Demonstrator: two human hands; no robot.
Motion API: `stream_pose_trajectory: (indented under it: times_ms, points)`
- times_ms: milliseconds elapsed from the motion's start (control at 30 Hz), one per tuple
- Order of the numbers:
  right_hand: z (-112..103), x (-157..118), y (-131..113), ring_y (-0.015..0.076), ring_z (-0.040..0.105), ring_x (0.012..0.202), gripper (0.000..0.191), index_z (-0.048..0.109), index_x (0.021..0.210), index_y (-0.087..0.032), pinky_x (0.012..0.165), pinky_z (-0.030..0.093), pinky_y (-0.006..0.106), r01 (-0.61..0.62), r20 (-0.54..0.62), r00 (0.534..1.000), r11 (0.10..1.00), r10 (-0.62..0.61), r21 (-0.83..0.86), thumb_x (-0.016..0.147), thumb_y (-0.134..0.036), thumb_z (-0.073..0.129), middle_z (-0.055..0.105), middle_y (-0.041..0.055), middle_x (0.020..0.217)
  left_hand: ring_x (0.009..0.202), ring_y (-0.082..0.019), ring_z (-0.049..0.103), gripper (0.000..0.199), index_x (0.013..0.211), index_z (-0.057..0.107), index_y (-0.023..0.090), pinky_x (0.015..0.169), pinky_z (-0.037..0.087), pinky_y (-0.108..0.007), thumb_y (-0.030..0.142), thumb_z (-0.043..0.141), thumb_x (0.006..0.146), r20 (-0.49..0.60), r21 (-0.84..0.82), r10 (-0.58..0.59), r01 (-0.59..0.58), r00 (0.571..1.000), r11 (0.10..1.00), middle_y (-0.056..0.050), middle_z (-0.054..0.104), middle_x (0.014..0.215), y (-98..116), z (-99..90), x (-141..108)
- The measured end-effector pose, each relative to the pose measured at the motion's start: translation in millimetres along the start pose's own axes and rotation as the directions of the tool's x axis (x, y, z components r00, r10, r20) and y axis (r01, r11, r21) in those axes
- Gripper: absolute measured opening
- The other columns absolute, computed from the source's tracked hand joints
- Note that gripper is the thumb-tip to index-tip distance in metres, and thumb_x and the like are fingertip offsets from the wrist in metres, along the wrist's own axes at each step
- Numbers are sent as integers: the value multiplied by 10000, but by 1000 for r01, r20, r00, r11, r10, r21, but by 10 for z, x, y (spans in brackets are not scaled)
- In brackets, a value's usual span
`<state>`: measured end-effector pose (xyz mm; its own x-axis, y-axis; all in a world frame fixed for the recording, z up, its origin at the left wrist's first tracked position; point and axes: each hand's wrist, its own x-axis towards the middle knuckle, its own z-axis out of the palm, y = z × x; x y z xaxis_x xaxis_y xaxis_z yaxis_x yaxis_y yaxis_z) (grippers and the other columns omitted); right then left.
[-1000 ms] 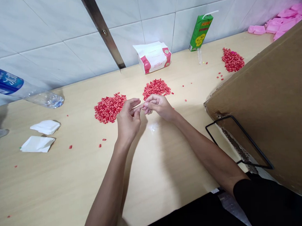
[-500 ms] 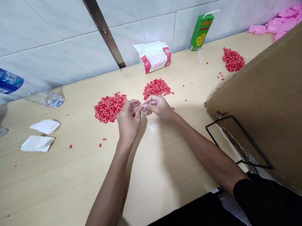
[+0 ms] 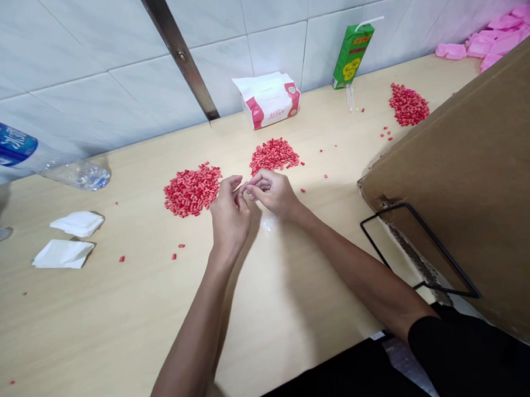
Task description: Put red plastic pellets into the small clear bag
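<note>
My left hand (image 3: pixel 231 214) and my right hand (image 3: pixel 274 192) meet at the fingertips above the table (image 3: pixel 252 316). The fingers of both are pinched together, and whatever is between them is too small or hidden to name. Left of my left hand lies a pile of small red pieces (image 3: pixel 190 191). A second red pile (image 3: pixel 273 154) is just beyond my right hand. Under my hands a small clear piece of plastic (image 3: pixel 269 223) rests on the tabletop.
A tissue pack (image 3: pixel 271 101) and a green drink carton (image 3: pixel 351 57) stand by the wall. A third red pile (image 3: pixel 408 105) and pink pieces (image 3: pixel 482 44) lie right. A cardboard box (image 3: pixel 462 201) with a black wire frame (image 3: pixel 443 246) fills the right. Left are a bottle (image 3: pixel 77 171) and folded tissues (image 3: pixel 63 253).
My left hand has shifted slightly right, and its fingers have closed in against those of my right hand. The piles and other objects lie as before.
</note>
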<state>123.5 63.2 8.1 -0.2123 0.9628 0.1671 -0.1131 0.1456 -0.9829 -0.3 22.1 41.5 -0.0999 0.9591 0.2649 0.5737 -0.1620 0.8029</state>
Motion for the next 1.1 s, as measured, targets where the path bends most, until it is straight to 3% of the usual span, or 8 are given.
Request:
stream_pose_trajectory:
  times_ms: [467,833,1100]
  points:
    - [5,-2,32,138,652,678,142,571,827,-165,673,538,256,27,6,1000,998,-27,-62,819,-300,613,651,20,726,1121,-210,652,390,1191,504,198,962,543,-375,67,448,829,61,-46,-31,34,998,998,-112,634,1248,13,19,-1]
    - [16,-16,-6,140,643,694,88,574,792,-167,638,501,238,91,-16,995,981,-95,-170,813,-252,569,656,27,754,1268,-241,557,543,1274,464,180,1090,456,-444,44,463,748,127,-97,-102,115,987,989,-144,562,1356,52,27,-15]
    - [3,-17,-29,131,642,696,27,560,766,-172,657,499,232,83,-22,996,971,-90,-223,789,-186,563,656,10,746,1251,-264,569,527,1303,501,162,1101,439,-471,115,519,779,123,-80,-84,94,989,992,-152,586,1327,-47,60,-20]
